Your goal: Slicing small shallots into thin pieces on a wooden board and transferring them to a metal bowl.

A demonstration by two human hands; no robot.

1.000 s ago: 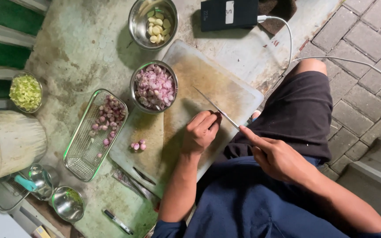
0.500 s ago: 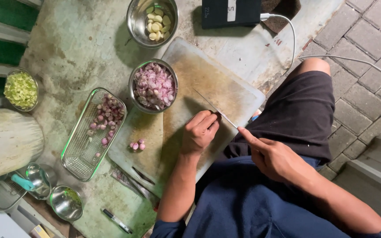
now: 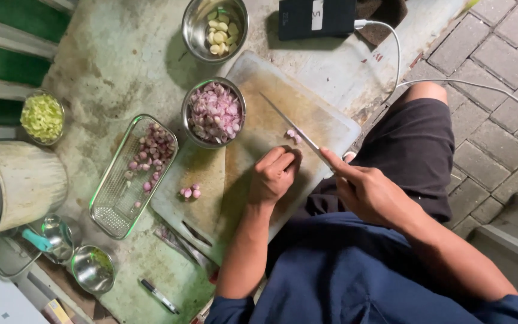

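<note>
My right hand (image 3: 370, 192) grips a knife (image 3: 292, 128) whose thin blade lies slanted over the worn cutting board (image 3: 259, 162). A few cut shallot pieces (image 3: 294, 135) lie beside the blade. My left hand (image 3: 276, 174) rests curled on the board, fingers pinched on a small shallot that is mostly hidden under them. A steel bowl of chopped shallots (image 3: 214, 113) stands at the board's far left edge. A few peeled shallots (image 3: 189, 192) lie loose on the board's left part.
A wire basket (image 3: 132, 174) with several peeled shallots sits left of the board. A steel bowl of garlic cloves (image 3: 216, 27) is above, a dish of chopped greens (image 3: 42, 116) far left, a pale pot (image 3: 22, 180) below it. A dark box (image 3: 316, 17) with a white cable lies at the top.
The knife has swung out to the upper left across the board, away from my left hand. A few cut pieces now lie by the blade. My left hand stays curled in place.
</note>
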